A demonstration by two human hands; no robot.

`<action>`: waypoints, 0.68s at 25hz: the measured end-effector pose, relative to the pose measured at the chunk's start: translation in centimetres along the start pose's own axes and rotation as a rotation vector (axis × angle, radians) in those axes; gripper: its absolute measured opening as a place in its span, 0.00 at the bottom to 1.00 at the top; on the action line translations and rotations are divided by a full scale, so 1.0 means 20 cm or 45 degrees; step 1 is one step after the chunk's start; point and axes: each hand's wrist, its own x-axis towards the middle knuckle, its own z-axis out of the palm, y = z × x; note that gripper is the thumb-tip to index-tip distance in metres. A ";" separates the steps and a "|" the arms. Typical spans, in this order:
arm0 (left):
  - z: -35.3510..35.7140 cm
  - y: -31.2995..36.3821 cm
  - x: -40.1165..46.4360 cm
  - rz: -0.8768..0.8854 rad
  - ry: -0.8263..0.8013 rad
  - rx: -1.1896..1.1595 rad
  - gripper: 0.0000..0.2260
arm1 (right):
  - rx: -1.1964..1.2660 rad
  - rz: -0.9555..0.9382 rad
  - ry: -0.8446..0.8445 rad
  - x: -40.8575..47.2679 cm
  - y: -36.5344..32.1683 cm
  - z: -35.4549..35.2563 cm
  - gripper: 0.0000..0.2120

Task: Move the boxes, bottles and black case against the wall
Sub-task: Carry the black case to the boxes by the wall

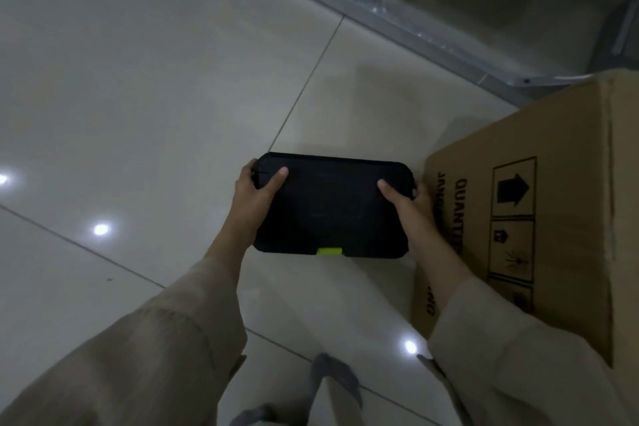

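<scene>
The black case (332, 206) is being held flat above the tiled floor (138, 97), just left of the cardboard box (539, 204) and near the wall base (432, 31). The left hand (252, 190) is gripping its left end, thumb lying on top; the right hand (408, 202) is gripping its right end likewise. The shell is appearing rigid and light, probably textured rather than slippery. Gripping both short ends, clear of the green latch (330, 251), is looking advisable.
</scene>
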 end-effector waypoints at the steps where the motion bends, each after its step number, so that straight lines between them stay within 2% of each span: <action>1: 0.00 -0.01 0.01 0.001 -0.030 0.020 0.28 | 0.004 0.006 -0.004 0.01 0.02 0.00 0.31; 4: -0.01 0.01 -0.04 -0.012 -0.123 0.081 0.31 | -0.079 -0.013 0.024 -0.01 0.06 0.01 0.32; 6: -0.05 0.02 -0.14 0.016 -0.137 0.062 0.28 | -0.262 -0.092 0.128 -0.06 0.06 0.05 0.33; 8: -0.10 0.02 -0.24 0.033 -0.101 0.060 0.25 | -0.470 -0.190 0.265 -0.16 0.05 0.12 0.33; 10: -0.20 0.00 -0.34 0.039 -0.020 0.085 0.24 | -0.654 -0.340 0.267 -0.29 0.05 0.22 0.30; 13: -0.42 -0.07 -0.47 0.035 0.141 0.070 0.19 | -0.725 -0.554 -0.102 -0.51 0.08 0.45 0.26; 17: -0.79 -0.24 -0.68 -0.014 0.421 0.096 0.15 | -0.857 -0.684 -0.571 -0.84 0.17 0.77 0.22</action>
